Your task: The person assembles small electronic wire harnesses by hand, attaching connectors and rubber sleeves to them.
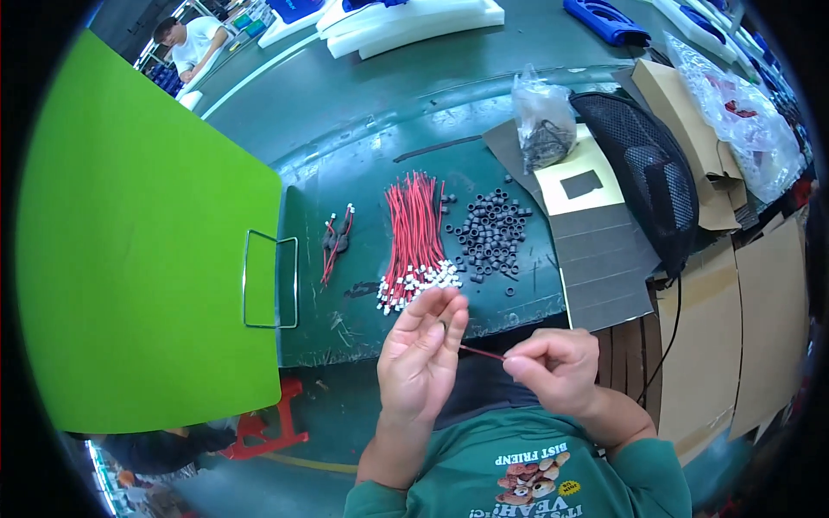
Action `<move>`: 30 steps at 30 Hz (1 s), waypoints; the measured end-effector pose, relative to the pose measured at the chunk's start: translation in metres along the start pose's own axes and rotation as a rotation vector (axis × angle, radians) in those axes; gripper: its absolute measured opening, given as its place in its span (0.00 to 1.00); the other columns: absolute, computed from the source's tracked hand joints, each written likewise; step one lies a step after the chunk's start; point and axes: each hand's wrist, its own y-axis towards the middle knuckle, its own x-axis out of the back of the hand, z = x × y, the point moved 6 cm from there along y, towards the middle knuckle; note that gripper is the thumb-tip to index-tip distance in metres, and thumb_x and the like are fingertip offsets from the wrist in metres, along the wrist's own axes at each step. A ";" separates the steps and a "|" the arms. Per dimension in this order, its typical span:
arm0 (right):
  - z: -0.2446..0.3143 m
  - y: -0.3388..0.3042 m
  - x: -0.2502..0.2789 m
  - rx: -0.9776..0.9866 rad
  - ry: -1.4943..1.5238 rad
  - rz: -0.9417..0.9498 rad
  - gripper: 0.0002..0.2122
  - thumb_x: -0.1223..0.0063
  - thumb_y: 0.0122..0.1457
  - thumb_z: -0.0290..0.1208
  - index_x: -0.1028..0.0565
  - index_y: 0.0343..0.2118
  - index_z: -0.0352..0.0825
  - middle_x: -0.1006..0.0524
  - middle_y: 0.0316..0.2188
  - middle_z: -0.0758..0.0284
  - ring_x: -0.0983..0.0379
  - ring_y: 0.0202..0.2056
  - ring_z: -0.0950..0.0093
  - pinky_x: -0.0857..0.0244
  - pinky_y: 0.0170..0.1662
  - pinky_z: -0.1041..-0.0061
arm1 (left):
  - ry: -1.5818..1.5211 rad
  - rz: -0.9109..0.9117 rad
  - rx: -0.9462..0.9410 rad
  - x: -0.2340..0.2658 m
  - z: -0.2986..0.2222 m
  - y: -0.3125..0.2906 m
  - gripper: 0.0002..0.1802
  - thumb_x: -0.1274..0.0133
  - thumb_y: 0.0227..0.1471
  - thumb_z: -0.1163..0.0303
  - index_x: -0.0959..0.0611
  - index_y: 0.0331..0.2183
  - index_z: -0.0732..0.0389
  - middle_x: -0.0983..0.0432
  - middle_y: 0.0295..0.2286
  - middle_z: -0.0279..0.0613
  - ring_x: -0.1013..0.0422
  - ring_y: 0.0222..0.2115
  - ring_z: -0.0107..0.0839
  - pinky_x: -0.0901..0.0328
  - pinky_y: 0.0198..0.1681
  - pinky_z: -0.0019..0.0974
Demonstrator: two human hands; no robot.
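Early going, by the look of it: a small set of red wires with dark lumps (337, 240) lies apart on the left of the tabletop (363, 250), probably the done ones, while most of the work appears left, with a big bundle of red wires (414, 216) and a loose heap of black collars (492, 229) to its right. One piece in hand, seemingly mid-assembly. Left hand (423, 345) pinches a small dark piece (444, 326) between thumb and fingers, likely a collar, too small to confirm; right hand (557, 358) pinches a single red wire (484, 352), stretched between both hands just off the tabletop's near edge. That wire looks thin, fairly straight, dark red; its ends are hidden by fingers. Bundled wires lie roughly parallel, white plugs (414, 285) clustered at the near end. Collars are short, hollow, matte, scattered at mixed angles.
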 end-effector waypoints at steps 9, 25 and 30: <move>-0.004 0.001 -0.020 0.058 -0.086 -0.004 0.01 0.43 0.44 0.20 0.24 0.20 0.29 0.28 0.13 0.69 0.38 0.13 0.88 0.46 0.15 0.89 | -0.120 0.037 -0.102 0.000 0.001 -0.006 0.16 0.66 0.55 0.77 0.34 0.46 0.66 0.37 0.46 0.53 0.39 0.49 0.42 0.43 0.53 0.43; 0.006 -0.006 -0.016 0.118 -0.091 -0.035 0.01 0.43 0.45 0.21 0.24 0.21 0.31 0.27 0.14 0.69 0.33 0.13 0.86 0.42 0.16 0.88 | 0.200 0.096 -0.415 0.007 -0.011 -0.020 0.21 0.47 0.45 0.78 0.30 0.44 0.65 0.28 0.38 0.50 0.29 0.38 0.37 0.35 0.45 0.40; 0.006 -0.007 -0.018 0.132 -0.082 -0.023 0.01 0.43 0.45 0.21 0.24 0.21 0.31 0.27 0.14 0.68 0.33 0.14 0.85 0.42 0.16 0.87 | 0.158 0.042 -0.355 0.008 -0.011 -0.020 0.17 0.49 0.47 0.75 0.30 0.42 0.66 0.28 0.37 0.52 0.28 0.35 0.37 0.33 0.42 0.39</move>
